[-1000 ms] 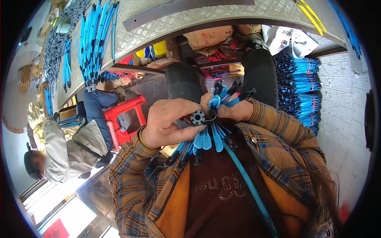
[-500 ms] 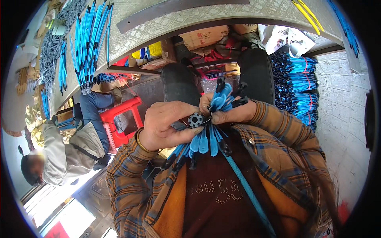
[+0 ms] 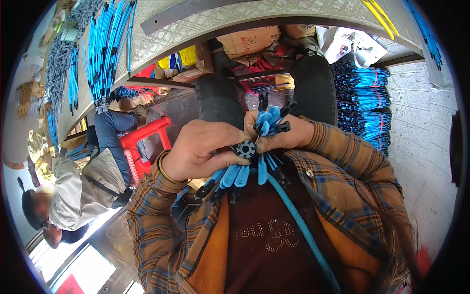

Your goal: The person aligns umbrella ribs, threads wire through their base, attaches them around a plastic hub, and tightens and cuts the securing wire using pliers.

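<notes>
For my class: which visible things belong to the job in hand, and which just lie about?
Job in hand:
- round slotted grey-black hub, left hand
- flat blue black-ended strips, right hand
- probably stacked blue-and-black bundles

Apparently lying about:
- red plastic stool
- white printed bag
- slim yellow strips

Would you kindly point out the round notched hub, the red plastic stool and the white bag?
Round notched hub (image 3: 245, 149), head view: middle of its face.
Red plastic stool (image 3: 144, 133), head view: its upper bar.
White bag (image 3: 350, 45), head view: middle of its printed side.
</notes>
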`<move>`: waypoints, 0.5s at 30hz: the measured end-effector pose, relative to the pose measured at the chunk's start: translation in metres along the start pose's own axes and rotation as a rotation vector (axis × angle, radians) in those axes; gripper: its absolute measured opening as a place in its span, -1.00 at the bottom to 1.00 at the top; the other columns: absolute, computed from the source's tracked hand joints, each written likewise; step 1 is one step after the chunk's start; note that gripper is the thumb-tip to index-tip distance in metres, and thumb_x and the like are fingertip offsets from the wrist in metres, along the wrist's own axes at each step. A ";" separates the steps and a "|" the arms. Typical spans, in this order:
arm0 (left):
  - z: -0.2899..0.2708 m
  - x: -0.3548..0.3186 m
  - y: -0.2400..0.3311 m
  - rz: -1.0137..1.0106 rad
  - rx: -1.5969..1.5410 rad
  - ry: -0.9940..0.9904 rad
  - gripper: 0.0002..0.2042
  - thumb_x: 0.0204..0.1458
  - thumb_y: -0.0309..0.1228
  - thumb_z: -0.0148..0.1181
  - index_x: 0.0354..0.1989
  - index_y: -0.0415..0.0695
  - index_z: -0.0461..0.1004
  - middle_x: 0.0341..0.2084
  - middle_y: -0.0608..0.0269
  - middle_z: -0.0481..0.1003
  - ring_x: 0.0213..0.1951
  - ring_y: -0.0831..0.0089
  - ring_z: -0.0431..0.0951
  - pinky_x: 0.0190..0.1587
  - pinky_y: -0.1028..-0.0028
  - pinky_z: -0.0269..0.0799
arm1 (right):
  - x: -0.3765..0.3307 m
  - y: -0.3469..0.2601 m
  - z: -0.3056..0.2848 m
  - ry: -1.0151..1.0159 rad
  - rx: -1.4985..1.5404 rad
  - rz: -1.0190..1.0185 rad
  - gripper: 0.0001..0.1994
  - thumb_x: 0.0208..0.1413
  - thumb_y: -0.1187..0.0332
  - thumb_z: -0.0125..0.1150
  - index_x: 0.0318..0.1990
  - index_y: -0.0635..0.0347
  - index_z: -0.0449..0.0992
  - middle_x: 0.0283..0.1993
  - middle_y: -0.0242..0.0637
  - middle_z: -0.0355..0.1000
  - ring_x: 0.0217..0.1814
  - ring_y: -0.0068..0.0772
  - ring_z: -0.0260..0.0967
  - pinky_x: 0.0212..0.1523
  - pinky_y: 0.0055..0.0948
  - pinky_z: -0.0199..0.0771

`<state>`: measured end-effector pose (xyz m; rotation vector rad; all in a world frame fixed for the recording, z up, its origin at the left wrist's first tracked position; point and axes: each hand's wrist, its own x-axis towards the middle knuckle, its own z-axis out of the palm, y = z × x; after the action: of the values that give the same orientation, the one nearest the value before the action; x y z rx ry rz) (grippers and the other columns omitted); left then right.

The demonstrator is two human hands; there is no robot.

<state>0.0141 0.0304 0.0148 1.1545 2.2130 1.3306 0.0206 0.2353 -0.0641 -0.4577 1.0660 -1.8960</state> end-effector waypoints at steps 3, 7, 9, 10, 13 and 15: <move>0.003 0.000 -0.005 -0.013 -0.130 -0.021 -0.72 -0.30 -0.45 0.38 -0.36 -0.18 0.48 -0.49 0.18 0.50 -0.45 0.31 0.54 -0.44 0.49 0.40 | -0.001 0.000 -0.002 -0.051 -0.018 0.015 -0.60 -0.15 0.15 0.37 -0.34 0.15 0.27 -0.42 -0.51 0.23 -0.36 -0.66 0.15 -0.38 -0.62 0.18; 0.007 -0.003 -0.020 -0.025 -0.363 -0.038 -0.68 -0.33 -0.46 0.41 -0.36 -0.19 0.45 -0.49 0.22 0.51 -0.47 0.42 0.53 -0.44 0.54 0.38 | 0.001 -0.001 -0.006 -0.122 -0.079 0.032 -0.58 -0.15 0.14 0.37 -0.28 0.18 0.32 -0.39 -0.48 0.29 -0.33 -0.64 0.20 -0.33 -0.61 0.23; 0.008 -0.005 -0.026 0.013 -0.477 -0.087 -0.58 -0.37 -0.45 0.45 -0.29 -0.21 0.40 -0.49 0.25 0.52 -0.49 0.49 0.51 -0.44 0.57 0.37 | 0.003 0.000 -0.008 -0.179 -0.151 0.054 -0.57 -0.15 0.13 0.37 -0.22 0.23 0.40 -0.32 -0.44 0.37 -0.24 -0.61 0.25 -0.20 -0.57 0.30; 0.009 -0.006 -0.025 0.012 -0.479 -0.083 -0.58 -0.37 -0.45 0.45 -0.29 -0.21 0.40 -0.49 0.25 0.52 -0.49 0.49 0.51 -0.44 0.57 0.37 | 0.003 0.001 -0.007 -0.181 -0.151 0.058 -0.57 -0.15 0.13 0.37 -0.22 0.23 0.40 -0.32 -0.44 0.37 -0.24 -0.61 0.25 -0.20 -0.57 0.30; 0.009 -0.005 -0.013 -0.447 -0.725 -0.075 -0.39 -0.43 -0.40 0.49 -0.16 -0.20 0.26 -0.52 0.28 0.50 -0.55 0.55 0.47 -0.44 0.61 0.36 | 0.004 0.005 -0.006 -0.179 -0.153 0.066 -0.58 -0.15 0.17 0.37 -0.20 0.22 0.40 -0.31 -0.42 0.38 -0.23 -0.62 0.27 -0.18 -0.57 0.31; 0.006 -0.001 -0.013 -0.399 -0.619 -0.100 -0.29 -0.51 -0.36 0.52 -0.13 -0.20 0.21 -0.42 0.23 0.48 -0.46 0.55 0.45 -0.39 0.59 0.36 | 0.004 0.003 -0.008 -0.222 -0.157 0.081 -0.58 -0.15 0.19 0.37 -0.19 0.22 0.40 -0.29 -0.42 0.38 -0.21 -0.62 0.27 -0.16 -0.57 0.30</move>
<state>0.0121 0.0302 0.0004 0.5088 1.6492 1.5626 0.0146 0.2349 -0.0715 -0.6877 1.0719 -1.6537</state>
